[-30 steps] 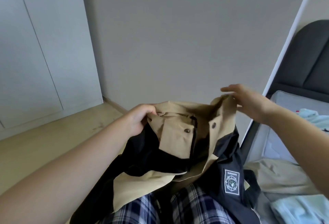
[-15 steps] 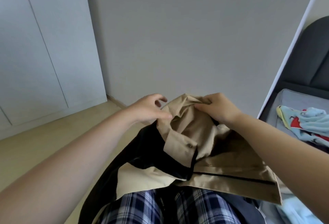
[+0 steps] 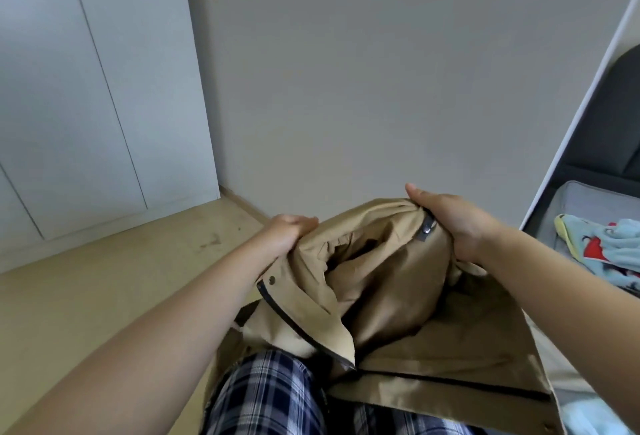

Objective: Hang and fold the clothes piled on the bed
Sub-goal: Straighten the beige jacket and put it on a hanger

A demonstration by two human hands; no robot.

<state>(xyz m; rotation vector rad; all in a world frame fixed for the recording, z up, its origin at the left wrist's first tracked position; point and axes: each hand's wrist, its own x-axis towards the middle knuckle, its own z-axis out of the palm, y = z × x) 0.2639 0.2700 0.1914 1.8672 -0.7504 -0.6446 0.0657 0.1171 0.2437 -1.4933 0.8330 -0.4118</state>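
The tan jacket point(image 3: 381, 282) is held up in front of the person, over their checked trousers point(image 3: 273, 396), not on the bed point(image 3: 588, 202). The left hand point(image 3: 289, 232) grips the jacket's left edge. Its fingers are clenched into the cloth and mostly hidden behind the fold. The right hand point(image 3: 453, 223) grips the bunched top of the jacket on the right, with the thumb lying over the top and the other fingers wrapped round the far side. A dark zip tab point(image 3: 426, 229) sticks out just beside that hand.

Between the two hands the cloth sags into deep folds. A flap with a black zip edge and a metal snap point(image 3: 272, 279) hangs down below the left hand. The lower part of the jacket spreads out flat to the right, with a black line running across it.

To the right of the jacket is the bed, with a light blue garment point(image 3: 613, 247) with red and yellow patches lying on it. Left of the jacket are the wooden floor point(image 3: 104, 289) and white cupboard doors point(image 3: 86, 88). Behind the jacket stands a plain grey wall point(image 3: 346, 71).
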